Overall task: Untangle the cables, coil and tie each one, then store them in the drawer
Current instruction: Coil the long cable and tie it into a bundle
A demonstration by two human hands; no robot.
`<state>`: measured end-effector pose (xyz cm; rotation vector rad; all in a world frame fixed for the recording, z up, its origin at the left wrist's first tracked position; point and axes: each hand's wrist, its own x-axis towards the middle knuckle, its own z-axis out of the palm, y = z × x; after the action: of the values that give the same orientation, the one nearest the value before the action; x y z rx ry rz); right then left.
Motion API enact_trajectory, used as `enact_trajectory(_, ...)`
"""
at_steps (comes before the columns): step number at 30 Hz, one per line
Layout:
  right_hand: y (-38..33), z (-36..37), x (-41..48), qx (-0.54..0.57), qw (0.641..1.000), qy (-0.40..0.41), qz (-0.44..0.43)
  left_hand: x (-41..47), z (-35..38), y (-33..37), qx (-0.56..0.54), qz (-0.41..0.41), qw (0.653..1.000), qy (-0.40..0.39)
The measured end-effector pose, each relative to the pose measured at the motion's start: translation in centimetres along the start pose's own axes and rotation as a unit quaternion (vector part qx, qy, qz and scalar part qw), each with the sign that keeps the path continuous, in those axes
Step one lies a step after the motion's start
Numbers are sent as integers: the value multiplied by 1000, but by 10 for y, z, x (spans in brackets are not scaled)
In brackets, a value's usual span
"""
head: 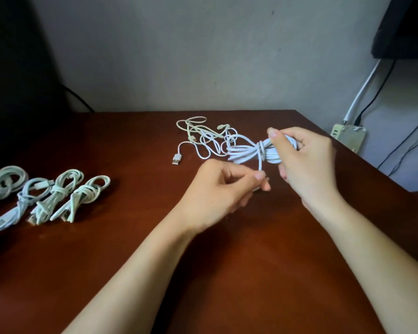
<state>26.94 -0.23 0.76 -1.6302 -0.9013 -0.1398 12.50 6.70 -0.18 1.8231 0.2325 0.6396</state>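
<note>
White coiled cable [245, 154] held above table [155, 261], just right of loose tangle [203, 138]. Long axis roughly left-right, looped end pointing at tangle. Grip: right hand [307, 160] curled round coil's right end. Pinch: left hand [222, 189] holds free tail [260, 165] dropping from wraps at coil's middle. Far left of tangle: tied bundles [58, 196].

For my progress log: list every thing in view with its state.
White coiled cable: coiled, tail wrapped round its middle, not tied off.
Left hand: pinches that cable's tail.
Right hand: grips the coil.
Pile of loose white and cream cables: tangled, lying on the brown wooden table.
Row of white cable bundles: coiled and tied.
</note>
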Motion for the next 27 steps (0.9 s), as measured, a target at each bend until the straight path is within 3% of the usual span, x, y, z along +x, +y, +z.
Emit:
enact_trajectory(4, -9, 3, -5, 177, 979, -27, 95, 2, 0, -5, 9, 2, 999, -33)
enact_trajectory(9, -21, 2, -8, 343, 915, -83, 195, 4, -5, -11, 44, -20, 998, -43)
enact_trajectory(14, -27, -1, -7, 451, 845, -134, 253, 4, -25, -17, -6, -72, 997, -13)
enact_trajectory(16, -29, -1, -7, 460, 833, -161, 261, 3, -35, -18, -44, -93, 995, 3)
enact_trajectory(22, -31, -5, -13, 404, 844, -265, 233, 2, -49, -19, -112, -109, 986, 59)
enact_trajectory(27, -34, -10, -14, 296, 863, -364, 186, 3, -48, -12, -120, -118, 983, 75)
